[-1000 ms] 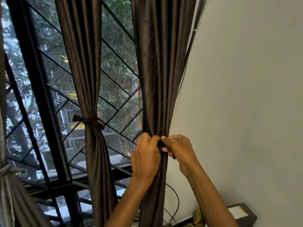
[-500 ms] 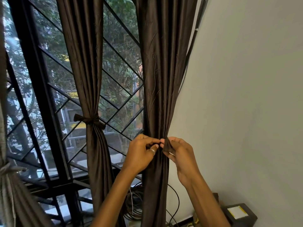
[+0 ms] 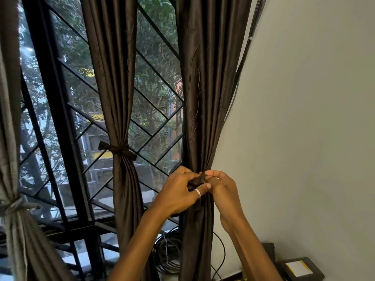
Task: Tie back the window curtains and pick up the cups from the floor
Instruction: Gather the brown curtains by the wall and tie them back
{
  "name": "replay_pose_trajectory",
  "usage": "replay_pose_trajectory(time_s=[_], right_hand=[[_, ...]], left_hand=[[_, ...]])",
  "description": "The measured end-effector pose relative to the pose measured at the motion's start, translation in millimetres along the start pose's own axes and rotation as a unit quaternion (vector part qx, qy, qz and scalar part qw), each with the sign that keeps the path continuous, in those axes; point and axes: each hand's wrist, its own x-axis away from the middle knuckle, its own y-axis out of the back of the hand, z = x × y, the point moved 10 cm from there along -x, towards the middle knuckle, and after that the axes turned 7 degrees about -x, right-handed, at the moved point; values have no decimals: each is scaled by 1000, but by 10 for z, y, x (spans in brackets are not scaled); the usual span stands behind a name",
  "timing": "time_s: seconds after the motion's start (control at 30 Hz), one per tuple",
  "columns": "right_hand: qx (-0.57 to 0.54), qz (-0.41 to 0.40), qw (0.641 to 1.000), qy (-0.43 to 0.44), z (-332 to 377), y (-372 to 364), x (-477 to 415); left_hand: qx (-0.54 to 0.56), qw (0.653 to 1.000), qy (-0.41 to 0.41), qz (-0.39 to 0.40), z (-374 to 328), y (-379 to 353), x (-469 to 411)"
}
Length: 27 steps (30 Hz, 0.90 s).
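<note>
A dark brown curtain (image 3: 205,94) hangs at the right of the window, gathered narrow at hand height. My left hand (image 3: 178,193) and my right hand (image 3: 222,189) meet in front of it, and both pinch the ends of a dark brown tie strip (image 3: 199,179) wrapped round the gathered cloth. A ring shows on a left finger. The middle curtain (image 3: 113,78) is held in by a knotted tie (image 3: 119,149). A grey curtain (image 3: 12,138) at the far left is tied too. No cups are in view.
Black window bars (image 3: 60,110) run behind the curtains. A plain wall (image 3: 304,118) fills the right side. Coiled black cables (image 3: 168,254) lie at the window base, and a dark box (image 3: 298,268) with a white label sits low right.
The view has drifted slightly. My hands have closed in together on the tie strip, and the left fingers now overlap the right fingers at the knot.
</note>
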Motion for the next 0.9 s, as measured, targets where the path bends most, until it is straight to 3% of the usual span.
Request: replay_pose_trajectory(time_s=[0.3,0.5,0.67,0.83,0.9], right_hand=[[-31,62,998,-7,-50,-77,62],[120,-3,992,37,-53,19,249],[233,4,966,113,-13,-89,241],[332,24,924,188,33,-69,228],[336,35,920,198,34,-66,219]], left_hand=[[-12,999,31,-4,97,68,-108],[10,995,88,49,207,74,-212],[29,989,118,79,246,16,-245],[-102,988,93,66,200,282,-255],[-87,992,75,60,148,351,-264]])
